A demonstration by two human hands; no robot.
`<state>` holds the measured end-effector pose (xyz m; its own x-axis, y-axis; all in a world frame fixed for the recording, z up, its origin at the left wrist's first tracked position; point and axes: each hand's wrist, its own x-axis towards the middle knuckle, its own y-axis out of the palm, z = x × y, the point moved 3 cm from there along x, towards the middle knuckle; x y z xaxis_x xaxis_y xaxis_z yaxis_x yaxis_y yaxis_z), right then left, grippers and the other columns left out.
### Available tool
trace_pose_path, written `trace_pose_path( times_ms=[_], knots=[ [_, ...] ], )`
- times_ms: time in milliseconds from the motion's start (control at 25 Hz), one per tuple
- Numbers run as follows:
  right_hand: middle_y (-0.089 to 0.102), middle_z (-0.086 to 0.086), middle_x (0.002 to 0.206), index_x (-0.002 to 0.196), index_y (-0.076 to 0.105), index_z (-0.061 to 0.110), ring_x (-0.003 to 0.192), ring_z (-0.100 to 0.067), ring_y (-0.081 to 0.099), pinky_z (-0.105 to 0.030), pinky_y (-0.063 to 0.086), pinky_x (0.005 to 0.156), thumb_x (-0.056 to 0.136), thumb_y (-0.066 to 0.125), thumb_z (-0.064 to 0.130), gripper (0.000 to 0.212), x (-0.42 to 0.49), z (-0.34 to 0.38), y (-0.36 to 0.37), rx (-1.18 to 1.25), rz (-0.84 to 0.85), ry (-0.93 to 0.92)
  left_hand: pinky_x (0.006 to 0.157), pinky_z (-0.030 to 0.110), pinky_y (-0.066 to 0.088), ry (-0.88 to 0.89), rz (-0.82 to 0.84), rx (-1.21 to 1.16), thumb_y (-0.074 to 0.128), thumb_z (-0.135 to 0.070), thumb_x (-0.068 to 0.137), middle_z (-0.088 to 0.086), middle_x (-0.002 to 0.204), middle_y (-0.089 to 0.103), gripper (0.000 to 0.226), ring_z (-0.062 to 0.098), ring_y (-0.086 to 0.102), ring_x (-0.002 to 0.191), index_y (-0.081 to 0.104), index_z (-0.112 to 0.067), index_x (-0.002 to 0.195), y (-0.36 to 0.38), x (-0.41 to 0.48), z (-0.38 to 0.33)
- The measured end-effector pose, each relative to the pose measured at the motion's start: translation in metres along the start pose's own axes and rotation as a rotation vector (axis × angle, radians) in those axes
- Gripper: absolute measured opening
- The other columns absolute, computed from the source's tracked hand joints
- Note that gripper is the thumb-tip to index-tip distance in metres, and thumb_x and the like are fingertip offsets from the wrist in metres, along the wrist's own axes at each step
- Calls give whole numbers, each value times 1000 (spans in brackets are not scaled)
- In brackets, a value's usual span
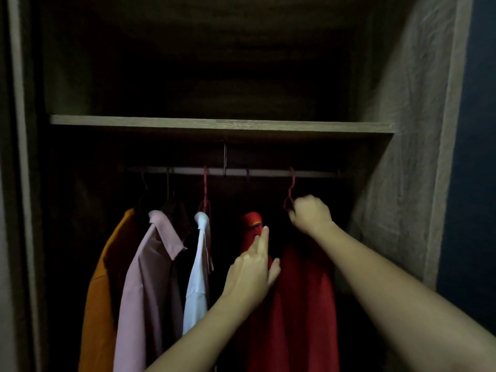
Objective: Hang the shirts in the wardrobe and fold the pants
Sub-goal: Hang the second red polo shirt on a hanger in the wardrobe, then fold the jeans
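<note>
Head view. The wardrobe (402,183) stands open and is dimly lit. A shelf (220,124) spans its width, and the rail (268,173) runs just beneath it.

On the rail, from left to right, hang an orange shirt (99,291), a pink shirt (145,277), a white shirt (197,285) and a red shirt (251,220) with its collar uppermost. A dark garment sits between the pink and white ones, too shadowed to identify. Furthest right hangs a dark red shirt (303,304), just beside the red shirt.

The right hand (311,213) is raised, its fingers curled tightly round the lower neck of a pink hanger (290,194). The hanger's hook sits over the rail. The dark red shirt falls directly below this hand; its shoulders are lost in shadow.

The left hand (249,272) lies against the cloth where the two red shirts meet. Its fingers are straight and close together, pointing upward, with the tips reaching the red shirt's collar. The thumb is spread apart toward the dark red shirt. Whether any cloth is pinched cannot be told.
</note>
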<state>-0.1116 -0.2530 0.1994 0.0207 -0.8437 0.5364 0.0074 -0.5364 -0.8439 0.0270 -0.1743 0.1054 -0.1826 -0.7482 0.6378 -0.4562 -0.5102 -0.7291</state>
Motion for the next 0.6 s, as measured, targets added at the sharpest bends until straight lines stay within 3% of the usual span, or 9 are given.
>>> trace_pose_path(
  times_ms=[120, 240, 440, 600],
  knots=[
    [61, -20, 111, 108, 61, -1, 107, -37, 56, -39, 50, 82, 90, 47, 18, 30, -17, 9, -23, 60, -209, -59, 89, 41, 45, -28, -54, -48, 37, -37, 95, 12, 137, 50, 63, 36, 58, 109, 12, -16, 150, -20, -8, -1],
    [60, -20, 110, 111, 60, -2, 106, -36, 55, -39, 49, 80, 90, 44, 14, 30, -45, 29, -35, 121, -296, -121, 89, 40, 44, -77, -114, -20, 33, -32, 92, 16, 132, 55, 59, 36, 58, 109, 24, -11, 147, -49, -23, 9],
    [64, -16, 106, 110, 64, 4, 102, -35, 58, -40, 50, 81, 85, 47, 13, 31, -119, 93, -40, 281, -278, -233, 86, 43, 41, -179, -130, -31, 39, -21, 95, 20, 127, 57, 44, 40, 55, 110, 40, -8, 137, -95, -91, 41],
    [64, -16, 105, 113, 63, 6, 102, -35, 58, -42, 49, 81, 83, 48, 12, 33, -203, 182, -11, 391, -168, -391, 93, 41, 40, -322, -80, -26, 39, -19, 95, 19, 137, 50, 46, 37, 51, 119, 37, -7, 140, -117, -188, 97]
  ],
)
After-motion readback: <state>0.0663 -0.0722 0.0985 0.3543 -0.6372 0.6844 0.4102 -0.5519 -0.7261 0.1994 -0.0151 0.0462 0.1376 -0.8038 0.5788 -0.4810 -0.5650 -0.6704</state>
